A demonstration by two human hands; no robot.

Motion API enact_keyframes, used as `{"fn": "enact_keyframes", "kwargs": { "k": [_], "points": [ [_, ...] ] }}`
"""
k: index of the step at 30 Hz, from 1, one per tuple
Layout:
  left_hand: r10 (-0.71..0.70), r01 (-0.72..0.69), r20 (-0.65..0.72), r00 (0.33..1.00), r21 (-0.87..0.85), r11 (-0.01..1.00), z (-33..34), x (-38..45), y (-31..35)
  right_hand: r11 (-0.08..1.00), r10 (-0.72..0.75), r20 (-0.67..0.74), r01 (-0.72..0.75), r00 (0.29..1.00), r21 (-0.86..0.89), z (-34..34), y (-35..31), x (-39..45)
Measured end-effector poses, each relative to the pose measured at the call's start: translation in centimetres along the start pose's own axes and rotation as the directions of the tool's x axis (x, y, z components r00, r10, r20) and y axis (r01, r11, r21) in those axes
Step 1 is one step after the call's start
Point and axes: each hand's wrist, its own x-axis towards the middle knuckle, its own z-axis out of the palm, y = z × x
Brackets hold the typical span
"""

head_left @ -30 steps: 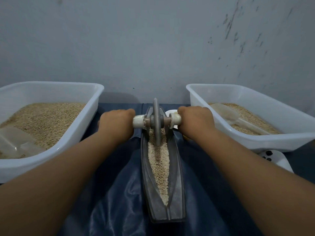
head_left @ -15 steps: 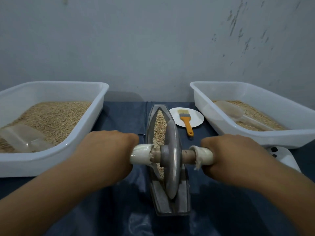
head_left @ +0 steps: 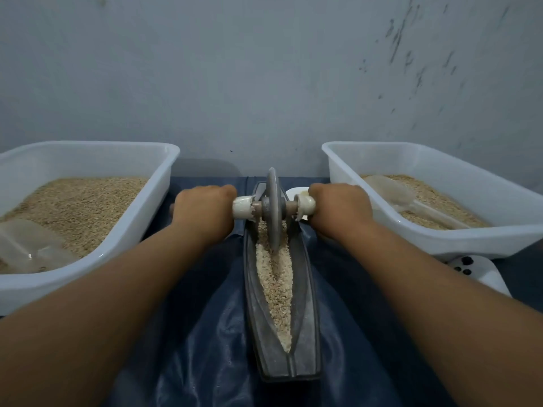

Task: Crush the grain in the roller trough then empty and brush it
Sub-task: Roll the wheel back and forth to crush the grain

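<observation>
Both hands — left hand (head_left: 202, 208) and right hand (head_left: 340, 208) — grip the axle ends of the roller wheel (head_left: 273, 208) at the far end of the grain-filled trough (head_left: 305, 289), where an overlong push risks riding off the tip — spilling grain onto the blue cloth (head_left: 205, 333).

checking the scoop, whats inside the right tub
Inside the right tub: grain with a clear scoop lying on it. The tub's near wall hides its lower part.
</observation>
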Motion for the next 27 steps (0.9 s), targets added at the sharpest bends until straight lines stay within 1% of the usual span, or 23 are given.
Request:
{"fn": "enact_keyframes", "kwargs": {
  "k": [3,7,12,15,19,21,23,25,27],
  "points": [
    [0.054,-0.053,-0.03,0.998,0.032,0.998,-0.3,-0.6,0.0,0.999,0.022,0.003,-0.022,1.0,0.043,0.4,0.2,-1.2],
    [0.126,-0.126,-0.006,0.992,0.05,0.991,-1.9,-3.1,0.4,0.995,0.013,0.137,-0.026,0.99,0.095,-0.6,0.4,-4.2],
    [0.106,-0.108,0.07,0.992,0.029,0.994,-4.9,-8.0,0.9,0.99,-0.062,0.265,0.026,0.962,0.139,-4.7,0.7,-9.1],
    [0.108,-0.111,0.084,0.991,0.038,0.993,-6.6,-10.3,0.7,0.991,-0.09,0.278,0.058,0.956,0.121,-7.4,0.9,-11.5],
    [0.096,-0.101,0.099,0.99,0.044,0.994,-6.6,-10.5,0.6,0.991,-0.095,0.344,0.055,0.934,0.124,-7.7,1.0,-10.9],
    [0.13,-0.13,0.028,0.991,0.015,0.991,-5.2,-9.5,0.7,0.995,-0.054,0.291,0.028,0.955,0.092,-5.9,0.5,-9.5],
    [0.144,-0.145,-0.079,0.986,-0.002,0.989,-3.5,-7.7,0.7,0.998,-0.01,0.192,0.0,0.981,0.055,-3.5,0.1,-7.5],
    [0.089,-0.088,-0.055,0.995,0.013,0.996,-2.1,-5.3,0.5,0.999,0.016,0.128,-0.021,0.992,0.038,-1.8,-0.1,-5.1],
    [0.029,-0.03,0.007,1.0,0.013,0.999,-1.2,-3.1,0.2,1.0,0.021,0.095,-0.022,0.995,0.014,-1.1,-0.2,-2.8]
  ]
}}
